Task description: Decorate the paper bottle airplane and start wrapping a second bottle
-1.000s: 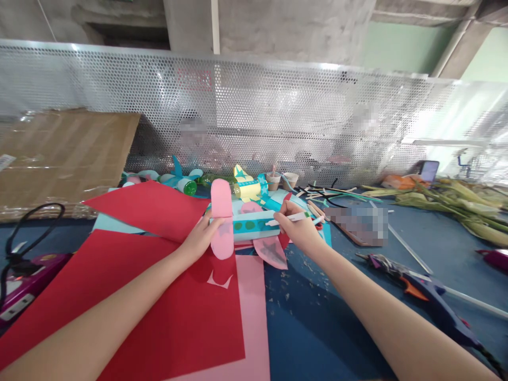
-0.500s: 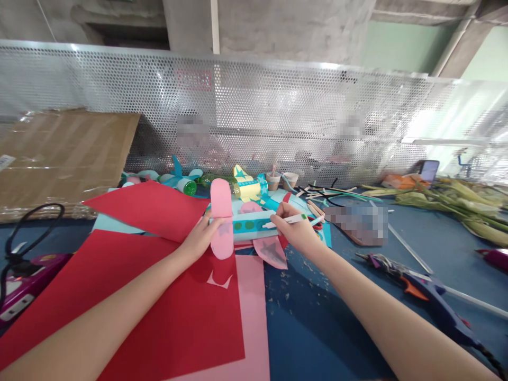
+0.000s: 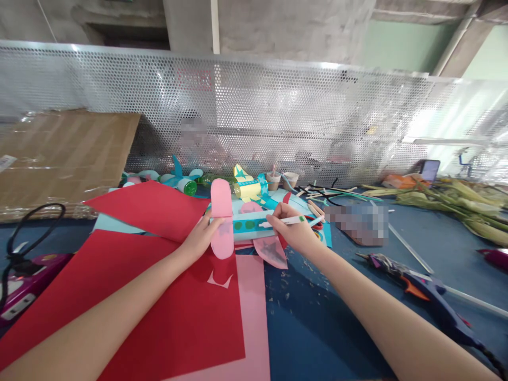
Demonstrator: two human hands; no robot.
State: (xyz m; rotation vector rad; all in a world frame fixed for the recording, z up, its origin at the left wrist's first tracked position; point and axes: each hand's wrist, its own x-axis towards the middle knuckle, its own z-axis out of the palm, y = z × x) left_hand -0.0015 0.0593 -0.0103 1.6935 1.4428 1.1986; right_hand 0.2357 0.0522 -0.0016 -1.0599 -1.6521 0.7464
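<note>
A paper craft plane [image 3: 244, 225] lies in the middle of the blue table, with a white body, a teal band with green dots and pink wings [image 3: 221, 218]. My left hand [image 3: 200, 237] grips the plane at the near pink wing and steadies it. My right hand [image 3: 292, 230] is closed on a white marker [image 3: 286, 220] with a green end. The marker's tip touches the teal band on the plane's right side.
Red paper sheets [image 3: 159, 296] and a pink sheet [image 3: 254, 317] lie under my arms. A glue gun [image 3: 413, 288] rests at the right, another purple tool [image 3: 24, 280] with a black cord at the left. Other bottle planes [image 3: 248, 188], sticks and green leaves [image 3: 452, 203] lie behind. Cardboard [image 3: 59, 159] leans on the mesh wall.
My right hand has slid the marker leftward along the plane's body, so its tip now sits further in on the teal band. The left hand has stayed put.
</note>
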